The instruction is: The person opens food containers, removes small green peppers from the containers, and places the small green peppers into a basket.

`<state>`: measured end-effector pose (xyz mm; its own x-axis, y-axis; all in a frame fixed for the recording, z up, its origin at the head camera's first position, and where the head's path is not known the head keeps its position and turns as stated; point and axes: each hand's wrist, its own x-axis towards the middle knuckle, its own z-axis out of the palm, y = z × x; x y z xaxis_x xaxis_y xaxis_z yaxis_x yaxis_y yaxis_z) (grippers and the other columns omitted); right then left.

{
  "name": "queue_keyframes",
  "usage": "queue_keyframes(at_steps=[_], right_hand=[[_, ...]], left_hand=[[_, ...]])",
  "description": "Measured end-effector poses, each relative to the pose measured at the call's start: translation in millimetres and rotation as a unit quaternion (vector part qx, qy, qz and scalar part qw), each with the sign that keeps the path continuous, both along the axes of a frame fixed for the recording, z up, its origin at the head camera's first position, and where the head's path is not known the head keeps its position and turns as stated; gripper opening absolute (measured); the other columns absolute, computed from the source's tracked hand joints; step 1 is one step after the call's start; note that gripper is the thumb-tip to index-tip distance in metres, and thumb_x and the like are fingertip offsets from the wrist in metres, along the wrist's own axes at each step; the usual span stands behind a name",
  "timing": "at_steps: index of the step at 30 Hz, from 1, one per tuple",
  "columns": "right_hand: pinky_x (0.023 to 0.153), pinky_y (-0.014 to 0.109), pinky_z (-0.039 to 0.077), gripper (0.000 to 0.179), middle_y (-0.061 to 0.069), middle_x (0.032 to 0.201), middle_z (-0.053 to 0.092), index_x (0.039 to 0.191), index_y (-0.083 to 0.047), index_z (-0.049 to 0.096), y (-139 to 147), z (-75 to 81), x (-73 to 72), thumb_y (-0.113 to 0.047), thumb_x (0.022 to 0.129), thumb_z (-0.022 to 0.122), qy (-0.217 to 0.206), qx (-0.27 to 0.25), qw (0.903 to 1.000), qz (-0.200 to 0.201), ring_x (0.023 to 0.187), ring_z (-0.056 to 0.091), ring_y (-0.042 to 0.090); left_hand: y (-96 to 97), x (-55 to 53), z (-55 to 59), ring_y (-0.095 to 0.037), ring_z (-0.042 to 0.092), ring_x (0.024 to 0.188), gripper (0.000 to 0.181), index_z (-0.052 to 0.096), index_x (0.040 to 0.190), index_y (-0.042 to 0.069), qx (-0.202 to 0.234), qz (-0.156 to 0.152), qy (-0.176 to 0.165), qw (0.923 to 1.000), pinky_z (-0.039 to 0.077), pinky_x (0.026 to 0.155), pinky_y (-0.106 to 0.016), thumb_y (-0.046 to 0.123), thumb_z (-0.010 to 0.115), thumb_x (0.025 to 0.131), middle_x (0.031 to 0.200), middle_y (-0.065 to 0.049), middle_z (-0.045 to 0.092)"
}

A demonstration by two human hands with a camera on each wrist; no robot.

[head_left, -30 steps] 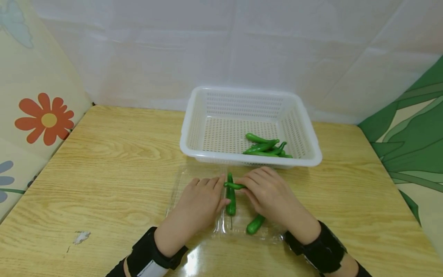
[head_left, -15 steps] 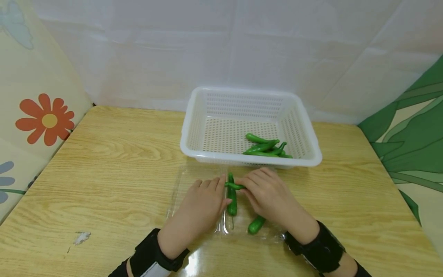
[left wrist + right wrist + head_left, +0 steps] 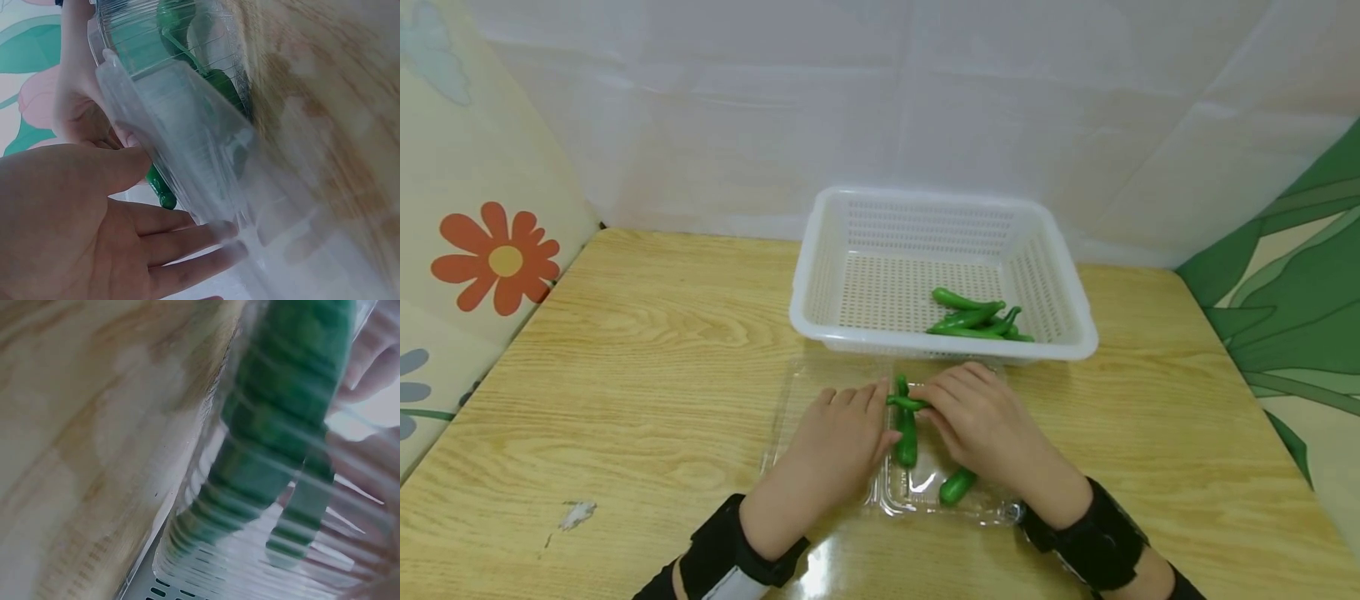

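A clear plastic clamshell box (image 3: 917, 500) lies unfolded in front of me. My left hand (image 3: 835, 433) lies over its hinge side, fingers nearly straight. In the left wrist view its thumb and fingertips touch the clear plastic wall (image 3: 181, 119). One long green pepper (image 3: 907, 442) lies lengthwise in the box, just right of my left thumb. My right hand (image 3: 981, 412) pinches a thin green pepper (image 3: 904, 403) that crosses above it. The rounded end of a green pepper (image 3: 957, 486) shows below my right hand; the hand hides how it joins up.
Behind the box stands a white perforated basket (image 3: 943, 340), with several green peppers (image 3: 973, 317) in its front right part. Wooden table surface (image 3: 647, 358) extends to both sides. A white sheet (image 3: 880, 108) hangs at the back.
The pepper lying in the box and the rounded pepper end have shifted slightly right. Glare on the box's floor has changed. Both hands stay nearly in place.
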<state>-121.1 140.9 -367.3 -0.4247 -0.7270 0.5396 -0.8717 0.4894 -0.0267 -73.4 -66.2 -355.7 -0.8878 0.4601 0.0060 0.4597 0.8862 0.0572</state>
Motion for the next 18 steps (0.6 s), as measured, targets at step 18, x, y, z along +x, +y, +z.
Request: queue_keyframes(at_steps=[18], right_hand=[[0.091,0.043,0.051,0.027,0.006,0.102,0.071,0.107,-0.005,0.071,5.9,5.0,-3.2,-0.007,0.081,0.078,-0.021,0.017,0.9992,-0.030,0.096,0.065,0.025]], left_hand=[[-1.2,0.4,-0.5,-0.027,0.059,0.120,0.064,0.046,0.146,0.001,0.009,-0.004,0.021,0.9997,0.046,0.102,-0.045,0.048,0.048,0.102,0.140,-0.010,0.056]])
